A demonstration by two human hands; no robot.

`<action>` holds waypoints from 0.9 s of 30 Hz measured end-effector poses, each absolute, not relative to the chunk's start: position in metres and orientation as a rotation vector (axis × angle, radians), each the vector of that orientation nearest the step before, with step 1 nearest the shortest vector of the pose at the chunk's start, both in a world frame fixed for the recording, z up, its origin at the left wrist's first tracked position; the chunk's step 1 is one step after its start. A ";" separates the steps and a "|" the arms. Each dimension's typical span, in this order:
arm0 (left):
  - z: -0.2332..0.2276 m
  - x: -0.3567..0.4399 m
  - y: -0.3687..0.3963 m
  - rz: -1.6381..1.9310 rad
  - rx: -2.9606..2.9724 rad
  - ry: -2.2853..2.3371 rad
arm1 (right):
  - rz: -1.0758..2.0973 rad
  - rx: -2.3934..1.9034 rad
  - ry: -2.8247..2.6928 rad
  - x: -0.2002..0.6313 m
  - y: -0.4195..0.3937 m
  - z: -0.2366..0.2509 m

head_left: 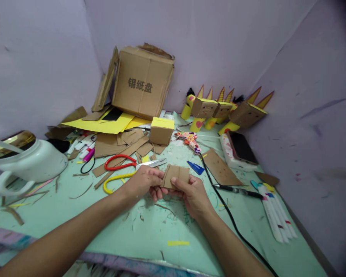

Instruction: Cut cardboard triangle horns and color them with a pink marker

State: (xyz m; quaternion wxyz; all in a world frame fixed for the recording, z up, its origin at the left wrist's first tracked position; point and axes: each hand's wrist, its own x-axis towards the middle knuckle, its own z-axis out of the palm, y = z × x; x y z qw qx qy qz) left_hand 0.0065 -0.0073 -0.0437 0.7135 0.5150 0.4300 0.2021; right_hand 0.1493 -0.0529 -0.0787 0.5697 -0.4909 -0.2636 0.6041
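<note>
Here, one folded cardboard piece [176, 176] sits pinched between two hands: left hand [144, 181] grips its left edge, right hand [190, 194] its lower right, above the green table [150, 231]. Its long axis runs left-right. One scissors [132, 163] lies behind; one white jug [31, 161], contents hidden.

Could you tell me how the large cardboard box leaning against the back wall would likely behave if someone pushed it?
The cardboard box stands tilted on one edge against the wall, so a push would probably tip or slide it. Its torn top and dented sides suggest soft walls that give. It is probably light for its size, though its contents are hidden.
</note>
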 end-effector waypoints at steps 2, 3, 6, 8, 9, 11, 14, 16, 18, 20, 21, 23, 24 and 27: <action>-0.044 0.006 -0.009 0.453 1.164 0.942 | 1.403 -1.152 -0.599 0.148 -0.054 -0.078; -0.045 0.006 -0.010 0.453 1.181 0.936 | 1.395 -1.150 -0.588 0.147 -0.054 -0.078; -0.046 0.006 -0.012 0.449 1.260 0.932 | 1.390 -1.138 -0.570 0.145 -0.055 -0.077; -0.045 0.006 -0.012 0.449 1.300 0.954 | 1.391 -1.139 -0.578 0.145 -0.055 -0.076; -0.045 0.006 -0.012 0.450 1.308 0.968 | 1.394 -1.146 -0.586 0.145 -0.055 -0.076; -0.044 0.007 -0.012 0.448 1.304 0.982 | 1.391 -1.155 -0.600 0.145 -0.056 -0.077; -0.042 0.007 -0.012 0.445 1.295 0.975 | 1.380 -1.159 -0.609 0.146 -0.055 -0.078; -0.042 0.007 -0.012 0.446 1.290 0.969 | 1.378 -1.158 -0.609 0.146 -0.055 -0.079; -0.041 0.007 -0.012 0.446 1.281 0.964 | 1.386 -1.154 -0.608 0.146 -0.055 -0.079; -0.042 0.007 -0.012 0.446 1.270 0.962 | 1.390 -1.157 -0.609 0.146 -0.055 -0.079; -0.042 0.007 -0.012 0.446 1.264 0.961 | 1.384 -1.166 -0.610 0.146 -0.055 -0.079; -0.042 0.007 -0.012 0.446 1.251 0.961 | 1.373 -1.187 -0.609 0.145 -0.055 -0.079; -0.042 0.006 -0.012 0.447 1.247 0.963 | 1.372 -1.194 -0.607 0.145 -0.055 -0.079; -0.043 0.006 -0.012 0.449 1.236 0.966 | 1.380 -1.193 -0.591 0.144 -0.055 -0.079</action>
